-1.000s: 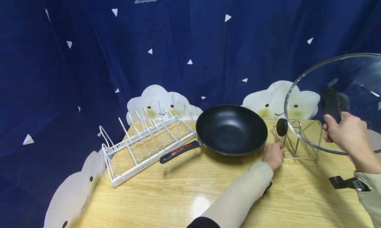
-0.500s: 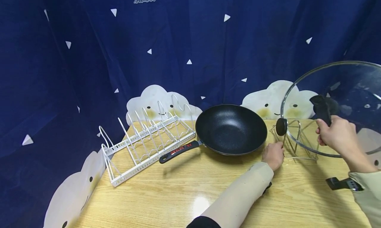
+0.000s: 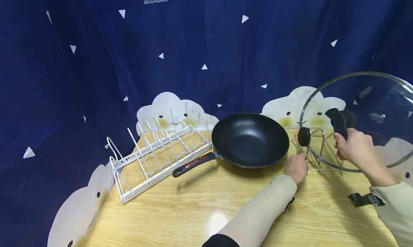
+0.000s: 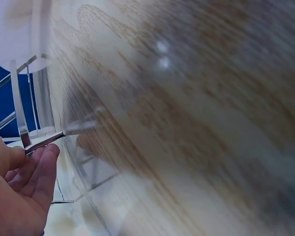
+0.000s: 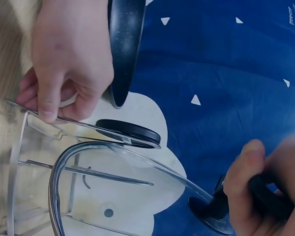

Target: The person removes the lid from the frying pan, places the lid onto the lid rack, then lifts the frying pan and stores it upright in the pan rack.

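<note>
At the scene's right, the right hand (image 3: 359, 148) grips the glass lid (image 3: 387, 100) by its black handle (image 3: 337, 123), likely the safest hold (bare glass seems stiff, weighty, slippery, breakable). The left hand (image 3: 296, 168) pinches the wire rack (image 4: 19, 105) at its left.

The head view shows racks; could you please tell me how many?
2: a white rack left of the wok, and a metal wire rack right of it, held by the left hand, partly seen through the glass lid.
</note>
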Demonstrator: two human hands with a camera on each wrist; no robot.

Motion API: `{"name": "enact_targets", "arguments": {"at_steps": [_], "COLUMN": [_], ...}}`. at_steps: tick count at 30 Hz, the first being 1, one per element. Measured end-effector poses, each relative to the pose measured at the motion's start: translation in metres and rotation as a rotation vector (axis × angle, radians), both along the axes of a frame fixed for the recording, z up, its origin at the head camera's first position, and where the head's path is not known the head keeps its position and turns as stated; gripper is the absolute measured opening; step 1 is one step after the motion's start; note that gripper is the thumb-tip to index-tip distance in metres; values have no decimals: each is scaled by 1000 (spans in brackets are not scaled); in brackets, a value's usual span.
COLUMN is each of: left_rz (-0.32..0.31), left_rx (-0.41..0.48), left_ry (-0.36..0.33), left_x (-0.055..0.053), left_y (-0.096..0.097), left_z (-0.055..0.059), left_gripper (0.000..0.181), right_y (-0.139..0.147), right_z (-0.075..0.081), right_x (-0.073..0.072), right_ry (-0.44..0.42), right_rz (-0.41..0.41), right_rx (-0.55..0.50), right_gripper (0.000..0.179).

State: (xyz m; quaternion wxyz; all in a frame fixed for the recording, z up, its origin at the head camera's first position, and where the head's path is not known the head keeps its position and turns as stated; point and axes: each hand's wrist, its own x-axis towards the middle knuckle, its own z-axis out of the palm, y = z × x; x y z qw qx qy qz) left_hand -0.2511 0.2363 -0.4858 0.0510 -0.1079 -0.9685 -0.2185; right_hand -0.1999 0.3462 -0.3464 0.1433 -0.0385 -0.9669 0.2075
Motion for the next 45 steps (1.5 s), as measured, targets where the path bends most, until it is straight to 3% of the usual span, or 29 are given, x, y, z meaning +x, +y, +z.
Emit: {"name": "enact_targets", "arguments": {"at_steps": [6, 19, 25, 40, 45], "left_rz": [1, -21, -17, -37, -29], "left_rx": [0, 22, 14, 0, 1], "left_ry": [4, -11, -14, -11, -5], "left_x": [0, -1, -2, -2, -2], "left_y": [0, -1, -2, 0, 0], "left_z": [-2, -4, -4, -4, -2], "left_gripper": [9, 4, 11, 15, 15], "right_y": [-3, -7, -11, -14, -17], "right_z": [-6, -16, -22, -19, -20], "right_x": [-2, -6, -9, -14, -19], "right_ry": [11, -61, -8, -50, -4], "right_rz": [13, 22, 38, 32, 59], "right_rx": [27, 1, 17, 15, 28], "right_gripper": [36, 41, 37, 41, 37]}}
